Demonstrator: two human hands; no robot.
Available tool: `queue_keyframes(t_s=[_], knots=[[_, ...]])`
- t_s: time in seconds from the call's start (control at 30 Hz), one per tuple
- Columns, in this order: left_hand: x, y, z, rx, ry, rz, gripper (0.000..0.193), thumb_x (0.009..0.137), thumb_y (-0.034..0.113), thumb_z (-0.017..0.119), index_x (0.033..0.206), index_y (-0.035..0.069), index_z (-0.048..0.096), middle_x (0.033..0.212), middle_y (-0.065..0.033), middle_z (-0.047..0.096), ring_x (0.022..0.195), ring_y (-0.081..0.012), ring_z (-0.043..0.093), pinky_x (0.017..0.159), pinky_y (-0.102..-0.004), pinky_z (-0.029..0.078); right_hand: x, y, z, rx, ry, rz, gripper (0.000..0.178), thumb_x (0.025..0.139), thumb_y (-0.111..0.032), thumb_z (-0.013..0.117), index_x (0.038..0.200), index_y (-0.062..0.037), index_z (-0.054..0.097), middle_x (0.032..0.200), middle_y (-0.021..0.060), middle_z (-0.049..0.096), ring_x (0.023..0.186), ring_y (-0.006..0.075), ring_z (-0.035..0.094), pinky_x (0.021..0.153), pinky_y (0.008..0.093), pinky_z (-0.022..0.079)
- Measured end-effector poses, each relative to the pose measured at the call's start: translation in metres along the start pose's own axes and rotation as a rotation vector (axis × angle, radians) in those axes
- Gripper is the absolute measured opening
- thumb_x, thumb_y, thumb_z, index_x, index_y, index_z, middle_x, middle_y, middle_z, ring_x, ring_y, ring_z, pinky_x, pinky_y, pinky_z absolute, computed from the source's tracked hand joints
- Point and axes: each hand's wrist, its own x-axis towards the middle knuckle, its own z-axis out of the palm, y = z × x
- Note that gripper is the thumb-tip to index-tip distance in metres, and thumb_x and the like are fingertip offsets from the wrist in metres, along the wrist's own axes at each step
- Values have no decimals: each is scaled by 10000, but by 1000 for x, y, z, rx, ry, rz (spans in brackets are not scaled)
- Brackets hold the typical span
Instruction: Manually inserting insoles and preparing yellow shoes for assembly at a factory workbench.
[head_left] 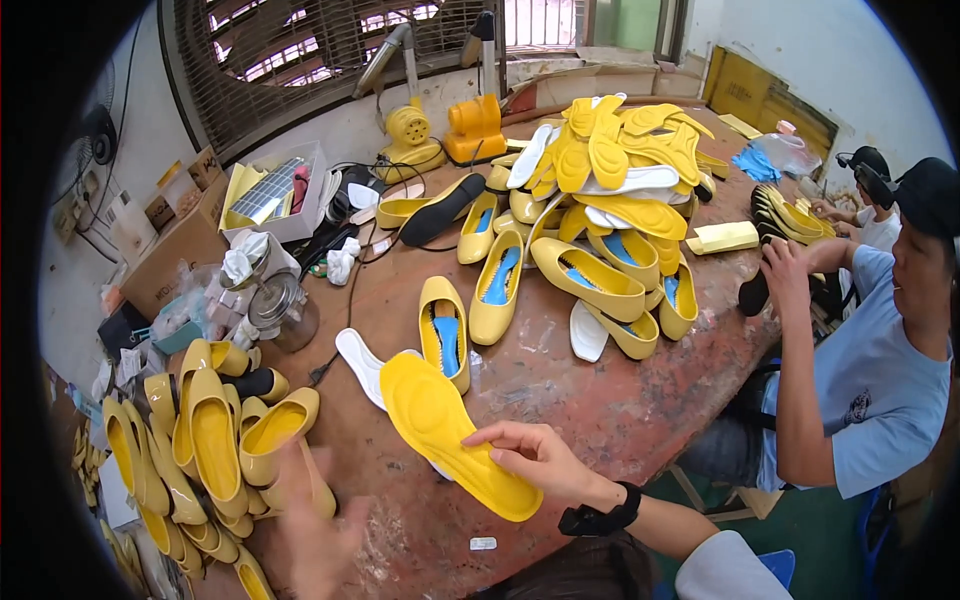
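In the lower middle of the frame, my right hand point(548, 462) pinches a yellow insole point(432, 412) by its edge. It looks bright and matte, long and rounded at both ends, with contours moulded into its upper part. A white insole point(360, 368) peeks out behind. My left hand point(318, 525), lower left, is blurred, fingers spread apart.

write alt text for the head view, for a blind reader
The right hand holds a yellow insole over a worn red table, the blurred left hand nearby. Yellow shoes lie heaped at left; more lie mid-table by a pile of yellow and white insoles, and two co-workers are at right.
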Motion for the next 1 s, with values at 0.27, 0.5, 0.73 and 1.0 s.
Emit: queue_keyframes(t_s=[0.27,0.5,0.73,1.0], knots=[[-5,7,142,129,-471,541,493,829,218,720,1309,199,608,1509,-150,411,1396,-399,373,1154,-568,277,44,-23,-162,-1379,712,-394,394,857,28,503,1218,-53,638,1035,167,693,963,344,648,990,480,440],[12,-48,143,443,-207,411,396,874,179,662,1260,94,629,1370,-131,565,1358,-381,420,1129,-626,271,46,-15,-164,-1256,595,-372,379,809,34,547,1147,-78,679,791,178,679,783,363,639,773,455,511],[3,19,151,-133,-249,308,537,828,184,737,1326,67,575,1374,-196,527,1295,-427,460,1073,-482,411,-31,-36,-16,-347,-30,-188,355,928,36,469,1204,-35,680,1119,151,699,1058,237,667,912,330,493],[103,126,304,-567,-94,414,914,815,323,773,1516,-4,287,1493,-325,357,1367,-429,417,1082,-447,408,-146,-54,-11,98,338,-203,264,876,65,657,1137,92,679,1104,205,701,1023,243,691,923,315,532]])
